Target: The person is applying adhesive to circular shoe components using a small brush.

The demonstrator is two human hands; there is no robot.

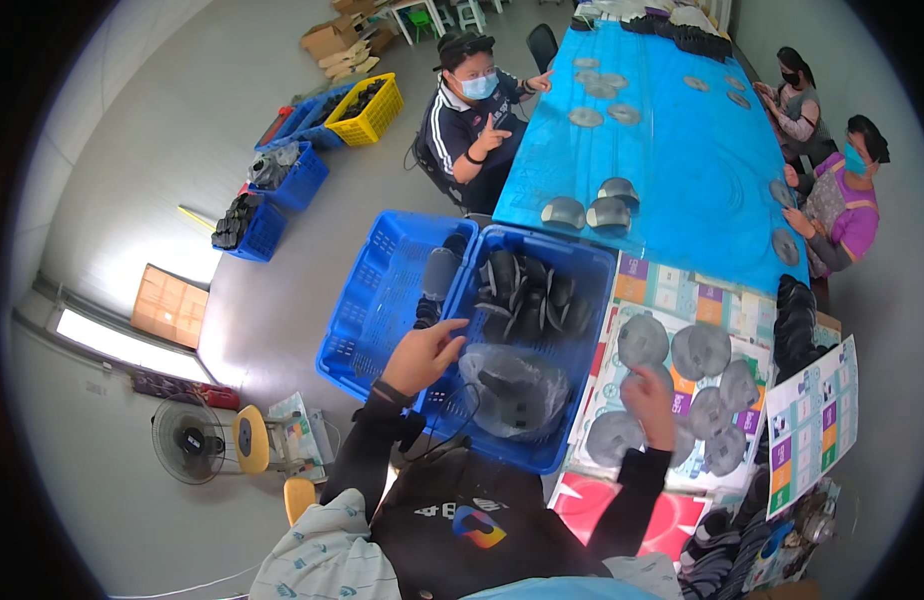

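Observation:
My left hand [419, 360] is raised over the rims of two blue crates, its thumb and fingers apart and nothing between them. Below it, the right-hand blue crate [607, 300] holds a clear plastic bag [512, 395] with dark contents and a heap of black curved shells [522, 290]. In the left-hand blue crate [377, 250], more dark pieces [442, 272] are stacked. On the printed sheets to the right, my right hand [650, 405] has its fingers together on a grey rounded piece [660, 378]; the fingertips are partly hidden. Several similar flat grey pieces [702, 350] lie around it.
Beyond the crates stretches a blue-covered table [672, 180] with grey discs and three curved shells [608, 213]. One person [472, 120] sits on its left; two others sit along its right. Stacked black shells [797, 330] line the right edge. A fan [190, 438] stands at left.

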